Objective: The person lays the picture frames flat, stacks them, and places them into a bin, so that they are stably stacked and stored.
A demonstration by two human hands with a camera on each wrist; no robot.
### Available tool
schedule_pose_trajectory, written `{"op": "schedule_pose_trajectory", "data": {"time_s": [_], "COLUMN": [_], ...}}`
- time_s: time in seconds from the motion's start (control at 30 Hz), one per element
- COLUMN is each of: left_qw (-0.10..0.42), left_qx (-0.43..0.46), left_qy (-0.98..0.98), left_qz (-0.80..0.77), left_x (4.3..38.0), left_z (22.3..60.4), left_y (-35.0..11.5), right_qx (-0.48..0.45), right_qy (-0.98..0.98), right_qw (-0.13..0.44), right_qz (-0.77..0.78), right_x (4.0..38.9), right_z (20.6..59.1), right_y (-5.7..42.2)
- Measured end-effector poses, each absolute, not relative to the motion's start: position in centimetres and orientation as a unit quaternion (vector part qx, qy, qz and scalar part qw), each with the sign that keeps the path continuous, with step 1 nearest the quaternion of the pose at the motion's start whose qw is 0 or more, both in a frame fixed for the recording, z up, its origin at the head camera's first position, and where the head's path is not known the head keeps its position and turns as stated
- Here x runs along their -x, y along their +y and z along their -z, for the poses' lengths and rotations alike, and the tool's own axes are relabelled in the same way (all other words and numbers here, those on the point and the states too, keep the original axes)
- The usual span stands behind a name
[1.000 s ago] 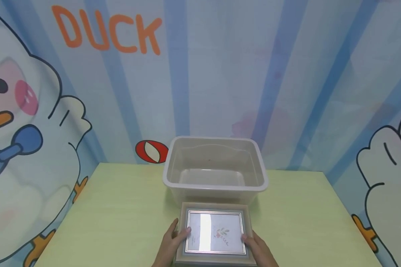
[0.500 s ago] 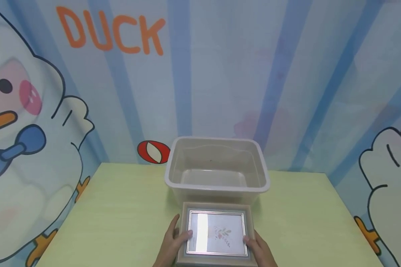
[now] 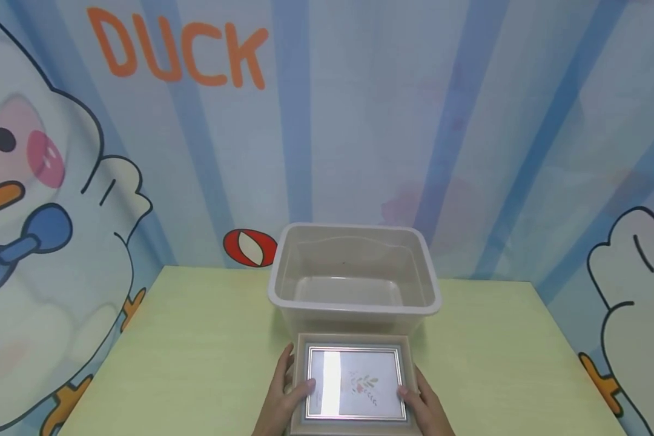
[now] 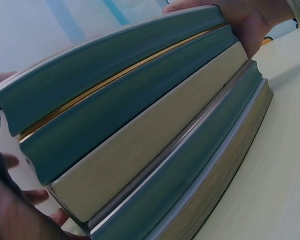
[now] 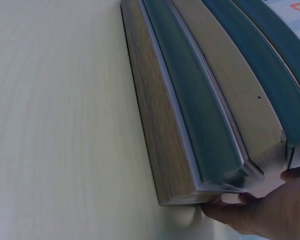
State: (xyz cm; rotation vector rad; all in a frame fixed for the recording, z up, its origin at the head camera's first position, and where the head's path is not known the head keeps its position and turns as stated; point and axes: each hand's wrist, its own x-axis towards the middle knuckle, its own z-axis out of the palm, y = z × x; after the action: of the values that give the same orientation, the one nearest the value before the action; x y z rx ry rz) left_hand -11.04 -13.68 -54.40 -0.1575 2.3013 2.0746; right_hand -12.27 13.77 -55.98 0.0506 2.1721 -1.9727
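Note:
A picture frame (image 3: 349, 383) with a flower print under glass lies face up at the near middle of the head view. The left wrist view shows it tops a stack of several picture frames (image 4: 150, 125), with teal, cream and wood-grain sides. My left hand (image 3: 280, 396) grips the stack's left side, thumb over the top frame's border. Opposite it, my right hand (image 3: 429, 404) grips the right side, thumb on the border too. In the right wrist view, the fingers (image 5: 240, 212) reach the wood-grain bottom frame (image 5: 162, 150). Whether the stack touches the table I cannot tell.
A beige plastic bin (image 3: 354, 309) stands just beyond the stack, with nothing seen inside. The pale yellow table (image 3: 207, 339) ends at a striped blue backdrop (image 3: 354, 121) printed with ducks.
The stack and both hands have shifted very slightly toward the near edge. Both hands keep their hold, and the bin stays in place.

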Motion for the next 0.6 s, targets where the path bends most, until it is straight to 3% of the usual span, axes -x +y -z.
{"op": "schedule_pose_trajectory", "data": {"time_s": [0.3, 0.6], "left_qw": [-0.001, 0.035], "left_qx": [0.016, -0.029], "left_qy": [0.771, 0.765], "left_qz": [-0.637, -0.642], "left_x": [10.96, 11.12], "left_z": [54.43, 54.16], "left_y": [-13.66, -13.92], "right_qx": [0.011, 0.049], "right_qy": [0.762, 0.754], "right_qw": [0.068, 0.031], "right_qz": [0.644, 0.655], "right_x": [12.51, 11.93], "right_z": [55.81, 55.86], "right_y": [13.51, 13.47]}}
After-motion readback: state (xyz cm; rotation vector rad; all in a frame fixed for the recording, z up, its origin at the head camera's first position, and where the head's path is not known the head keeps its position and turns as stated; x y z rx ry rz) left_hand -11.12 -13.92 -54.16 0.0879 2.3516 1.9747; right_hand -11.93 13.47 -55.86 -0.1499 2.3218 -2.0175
